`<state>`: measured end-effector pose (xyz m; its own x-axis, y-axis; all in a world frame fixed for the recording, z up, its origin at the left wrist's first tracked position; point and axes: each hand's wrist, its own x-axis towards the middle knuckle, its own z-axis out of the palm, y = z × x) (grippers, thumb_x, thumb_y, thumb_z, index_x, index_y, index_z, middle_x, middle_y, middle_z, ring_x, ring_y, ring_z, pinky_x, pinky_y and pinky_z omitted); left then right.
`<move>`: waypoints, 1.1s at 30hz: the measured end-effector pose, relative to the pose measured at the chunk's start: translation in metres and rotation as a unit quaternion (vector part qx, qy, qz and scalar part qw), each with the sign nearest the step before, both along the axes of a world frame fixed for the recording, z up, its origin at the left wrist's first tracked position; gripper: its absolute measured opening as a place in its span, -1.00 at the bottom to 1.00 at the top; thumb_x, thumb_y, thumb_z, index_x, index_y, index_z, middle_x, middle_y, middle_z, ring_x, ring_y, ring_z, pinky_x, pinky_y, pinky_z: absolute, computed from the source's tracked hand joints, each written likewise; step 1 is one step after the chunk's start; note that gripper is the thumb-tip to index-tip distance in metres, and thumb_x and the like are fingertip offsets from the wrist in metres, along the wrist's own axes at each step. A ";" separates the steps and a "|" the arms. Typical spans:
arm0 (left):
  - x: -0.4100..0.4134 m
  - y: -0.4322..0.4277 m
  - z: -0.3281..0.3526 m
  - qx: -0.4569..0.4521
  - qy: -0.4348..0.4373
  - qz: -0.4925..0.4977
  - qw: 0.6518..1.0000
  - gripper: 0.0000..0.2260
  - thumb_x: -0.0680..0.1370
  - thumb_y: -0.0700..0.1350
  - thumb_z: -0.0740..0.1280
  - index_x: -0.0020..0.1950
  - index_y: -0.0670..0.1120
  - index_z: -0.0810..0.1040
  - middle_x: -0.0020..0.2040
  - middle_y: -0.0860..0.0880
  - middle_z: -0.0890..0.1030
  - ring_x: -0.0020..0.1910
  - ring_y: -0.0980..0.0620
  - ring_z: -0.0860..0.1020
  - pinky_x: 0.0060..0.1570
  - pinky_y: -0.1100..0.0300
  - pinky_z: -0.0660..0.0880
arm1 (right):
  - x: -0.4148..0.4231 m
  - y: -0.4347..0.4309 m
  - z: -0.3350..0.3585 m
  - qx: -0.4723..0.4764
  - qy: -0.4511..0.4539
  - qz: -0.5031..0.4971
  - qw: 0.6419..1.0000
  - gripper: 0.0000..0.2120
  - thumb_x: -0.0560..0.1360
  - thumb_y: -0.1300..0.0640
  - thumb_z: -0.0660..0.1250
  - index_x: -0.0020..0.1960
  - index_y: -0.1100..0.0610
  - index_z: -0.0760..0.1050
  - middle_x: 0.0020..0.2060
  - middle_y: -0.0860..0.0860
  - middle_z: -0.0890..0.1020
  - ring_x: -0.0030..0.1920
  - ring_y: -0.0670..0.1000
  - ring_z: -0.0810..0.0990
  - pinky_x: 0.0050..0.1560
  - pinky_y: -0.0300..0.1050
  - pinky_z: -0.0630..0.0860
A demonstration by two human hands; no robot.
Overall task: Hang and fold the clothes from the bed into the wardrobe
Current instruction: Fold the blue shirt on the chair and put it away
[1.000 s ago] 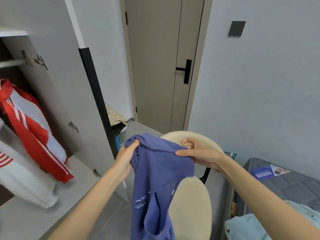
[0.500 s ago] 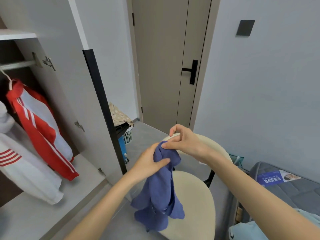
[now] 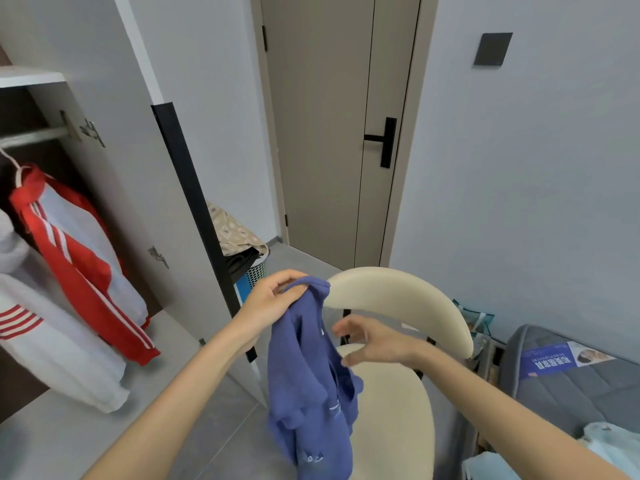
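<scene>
– hanging where, the blue top?
– from the left hand, fingers bunched round its upper edge, before the cream chair.
– right hand?
– fingers spread, just beside the cloth. open wardrobe left, bed right.

I count two bare hands: one left hand and one right hand. One violet-blue soft cloth garment is near centre. Far left hang two garments, one red-and-white striped track jacket and one white top with red bands. There is one cream round-seated chair, one taupe door, and two metal hinges, upper hinge and lower hinge.
</scene>
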<state>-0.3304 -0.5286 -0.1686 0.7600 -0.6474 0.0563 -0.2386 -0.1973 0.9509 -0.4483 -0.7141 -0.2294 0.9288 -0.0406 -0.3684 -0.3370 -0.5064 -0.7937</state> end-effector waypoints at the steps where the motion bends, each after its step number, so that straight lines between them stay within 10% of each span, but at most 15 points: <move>1: 0.000 0.000 0.001 -0.009 0.010 0.000 1.000 -0.83 0.59 -0.28 0.26 0.05 -0.08 0.62 -0.04 0.08 0.65 -0.08 0.30 0.59 -0.11 0.47 0.46 | 0.002 0.004 -0.009 -0.020 0.000 0.021 1.000 -0.47 0.42 0.22 0.47 0.33 0.09 0.38 0.29 -0.04 0.45 0.26 -0.06 0.42 0.32 -0.12 0.38; 10: 0.013 0.021 0.008 -0.082 0.061 0.055 0.993 -0.83 0.60 -0.21 0.26 0.02 -0.01 0.63 -0.08 0.15 0.68 -0.05 0.25 0.61 -0.09 0.43 0.49 | 0.037 0.024 -0.060 -0.198 -0.016 0.018 0.980 -0.88 0.47 0.25 0.23 -0.20 0.15 0.30 -0.28 0.06 0.45 -0.18 0.12 0.41 -0.26 -0.08 0.25; 15: 0.032 0.054 -0.007 -0.055 -0.031 0.181 0.981 -0.86 0.61 -0.15 0.26 0.03 0.05 0.59 -0.14 0.25 0.63 -0.12 0.35 0.56 -0.13 0.47 0.46 | 0.038 -0.005 -0.063 -0.193 -0.044 -0.057 0.978 -0.83 0.46 0.32 0.18 -0.21 0.09 0.27 -0.25 0.03 0.48 -0.17 0.10 0.42 -0.21 -0.06 0.30; 19: 0.049 0.074 -0.029 -0.002 -0.084 0.276 0.957 -0.84 0.64 -0.17 0.21 0.12 -0.12 0.55 -0.03 -0.01 0.59 -0.02 0.03 0.53 -0.02 0.19 0.42 | 0.040 -0.024 -0.050 -0.107 -0.106 -0.130 0.980 -0.80 0.52 0.35 0.14 -0.20 0.10 0.31 -0.29 -0.02 0.47 -0.17 0.07 0.41 -0.27 -0.21 0.28; 24: 0.066 0.091 -0.054 0.045 -0.091 0.324 0.941 -0.78 0.66 -0.14 0.14 0.16 -0.16 0.54 0.04 -0.07 0.57 -0.01 0.00 0.47 -0.07 0.15 0.35 | 0.037 -0.035 -0.030 -0.033 -0.098 -0.156 0.982 -0.73 0.58 0.00 0.28 -0.21 0.10 0.31 -0.31 -0.03 0.39 -0.28 -0.06 0.34 -0.26 -0.22 0.28; 28: 0.075 0.094 -0.065 0.021 -0.057 0.336 0.940 -0.77 0.67 -0.20 0.10 0.16 -0.23 0.52 0.06 -0.12 0.55 0.01 -0.04 0.46 -0.02 0.15 0.33 | 0.029 -0.041 -0.005 -0.085 -0.055 -0.075 0.992 -0.70 0.47 -0.12 0.42 0.00 0.09 0.47 -0.15 -0.06 0.57 -0.16 -0.09 0.50 -0.16 -0.28 0.38; 33: 0.082 0.089 -0.080 0.055 -0.068 0.346 0.934 -0.74 0.66 -0.23 0.06 0.13 -0.26 0.52 0.12 -0.27 0.49 0.14 -0.20 0.44 0.15 0.00 0.36 | 0.016 -0.039 0.016 -0.194 0.015 -0.003 0.981 -0.71 0.58 0.08 0.21 -0.29 0.06 0.24 -0.38 -0.09 0.30 -0.34 -0.07 0.27 -0.29 -0.21 0.20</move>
<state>-0.2482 -0.4396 -0.2481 0.9894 -0.0108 0.1449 -0.1346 -0.4443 0.8857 -0.4320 -0.7529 -0.2135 0.9167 -0.1892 -0.3520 -0.3621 -0.7657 -0.5316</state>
